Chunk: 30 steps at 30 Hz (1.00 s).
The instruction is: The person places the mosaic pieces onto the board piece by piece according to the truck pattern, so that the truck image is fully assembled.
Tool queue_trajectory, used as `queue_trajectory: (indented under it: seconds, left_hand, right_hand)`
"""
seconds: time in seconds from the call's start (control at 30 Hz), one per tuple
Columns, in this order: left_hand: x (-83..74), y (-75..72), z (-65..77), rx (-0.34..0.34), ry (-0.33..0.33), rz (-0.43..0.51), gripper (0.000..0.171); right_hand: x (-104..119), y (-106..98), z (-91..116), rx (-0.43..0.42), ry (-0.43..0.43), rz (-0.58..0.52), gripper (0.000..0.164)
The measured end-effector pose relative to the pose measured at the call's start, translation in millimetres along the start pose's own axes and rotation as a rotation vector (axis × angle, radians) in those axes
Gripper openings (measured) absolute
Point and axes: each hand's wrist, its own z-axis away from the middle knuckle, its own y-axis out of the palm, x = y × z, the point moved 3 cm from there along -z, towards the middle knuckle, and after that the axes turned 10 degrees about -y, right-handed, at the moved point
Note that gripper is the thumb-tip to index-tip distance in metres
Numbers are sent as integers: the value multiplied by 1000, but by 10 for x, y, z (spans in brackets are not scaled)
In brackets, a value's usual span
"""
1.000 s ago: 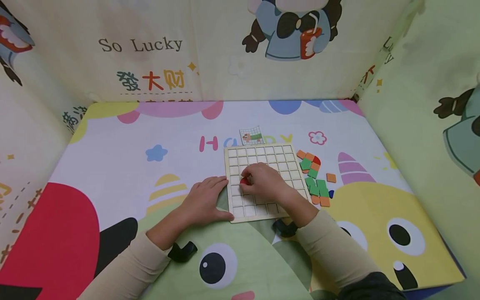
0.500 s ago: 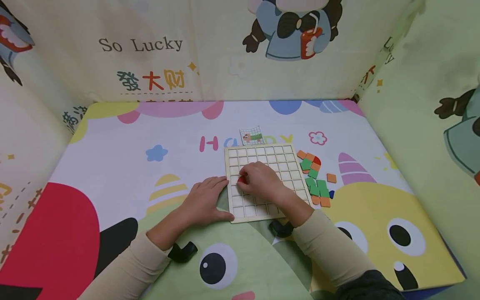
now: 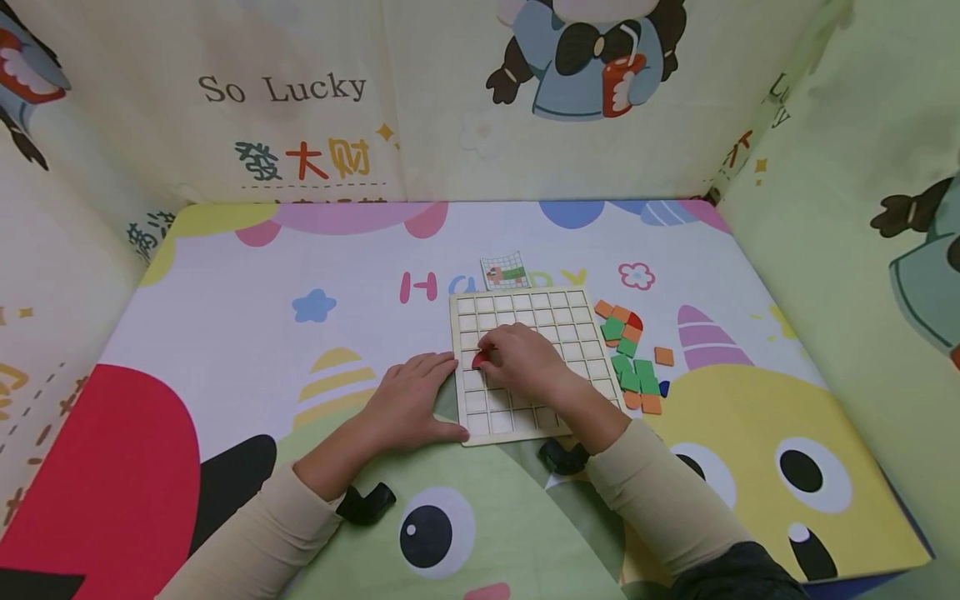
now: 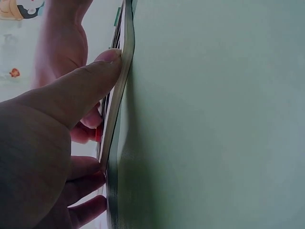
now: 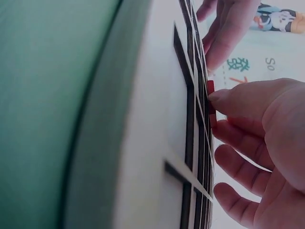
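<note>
A square wooden grid board (image 3: 517,437) lies on the patterned tabletop. My left hand (image 3: 411,400) touches the board's left edge with fingers extended; in the left wrist view, its thumb (image 4: 102,71) lies against the rim. Over the left-hand columns, my right hand (image 3: 528,362) holds a small red tile (image 3: 478,359) between thumb and index finger. The right wrist view has this red tile (image 5: 211,90) right at the grid surface, with the other fingers loosely bent. Whether it sits fully inside a cell cannot be told.
Several loose green and orange tiles (image 3: 643,377) lie right of the board, along with another red tile (image 3: 634,320) and a dark blue one (image 3: 663,388). A picture card (image 3: 505,272) stands behind the board's far edge. Printed fabric walls (image 3: 435,125) enclose the table.
My right hand has shifted slightly left over the board with the red tile. More of the tile shows beside the fingertips now. My left hand stays in place.
</note>
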Motion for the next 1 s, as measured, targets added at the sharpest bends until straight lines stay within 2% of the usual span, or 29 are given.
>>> queue_trajectory:
  seconds: [1.0]
  left_hand:
    - [0, -3, -4, 11, -10, -7, 99]
  right_hand:
    - [38, 28, -95, 35, -19, 5, 23]
